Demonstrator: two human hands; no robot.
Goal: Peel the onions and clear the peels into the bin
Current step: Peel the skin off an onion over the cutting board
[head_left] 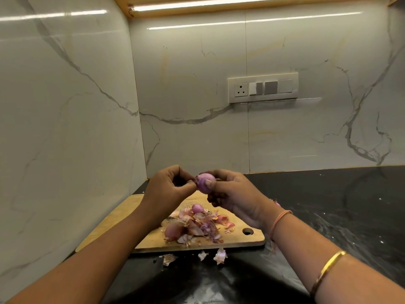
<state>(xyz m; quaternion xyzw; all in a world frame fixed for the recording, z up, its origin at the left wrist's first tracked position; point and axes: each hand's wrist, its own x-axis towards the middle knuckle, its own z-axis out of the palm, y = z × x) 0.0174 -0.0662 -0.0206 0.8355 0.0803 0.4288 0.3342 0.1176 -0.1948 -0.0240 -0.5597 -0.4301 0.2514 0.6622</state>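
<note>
The onion [206,182] is in the air at the middle of the frame, above the far edge of the board [122,216], held between both hands. Most of its surface is pale purple and glossy, with a ragged bit of skin at its left end. The right hand [232,198] grips it from the right, with the thumb across its front and the fingers [221,172] curled over its top, clamped on it. The left hand [168,185] meets it from the left, thumb and fingers [173,170] drawn together and pinching the ragged skin at the onion's left tip.

Below the hands, on the right half of the board, lies a heap of peels [201,224], pink, purple and papery. A second onion [197,208] sits at the heap's far side. A third onion [174,230] sits at its lower left, partly under the peels. The board is wooden, lies at a slant and has a hole [248,231] near its right corner. Three scraps [220,255] of peel lie on the black worktop [328,205], just in front of the board's near edge.

A thread band [279,222] circles the right wrist, and a gold bangle [328,268] sits on the forearm at lower right. Veined marble walls [65,106] meet in a corner left of centre. A switch plate [263,87] is set in the back wall right of centre, and a light strip [219,5] runs along the top of the frame.
</note>
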